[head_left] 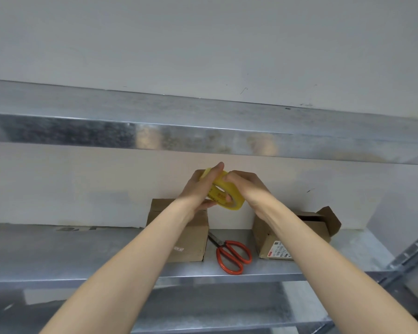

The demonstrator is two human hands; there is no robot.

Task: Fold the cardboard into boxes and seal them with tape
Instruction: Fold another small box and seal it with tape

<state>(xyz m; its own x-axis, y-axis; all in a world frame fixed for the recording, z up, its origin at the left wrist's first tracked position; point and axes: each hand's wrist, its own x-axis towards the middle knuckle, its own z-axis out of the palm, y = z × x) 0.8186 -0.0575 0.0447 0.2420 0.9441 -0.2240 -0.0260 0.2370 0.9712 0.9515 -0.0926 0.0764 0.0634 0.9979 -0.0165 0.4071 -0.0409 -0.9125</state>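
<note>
On the grey metal shelf (82,251), the closed brown cardboard box (186,239) stands below the left hand (198,189), which clamps the translucent yellow roll of tape (219,183) between fingers and thumb, while the right hand (246,186) curls round its other side, a finger through the core. If the 2 hands tug unevenly, the roll could slip or a freed end stick to itself. Right of the red-handled scissors (232,254), the open-flapped brown cardboard box (266,239) looks creased and not yet sealed.
</note>
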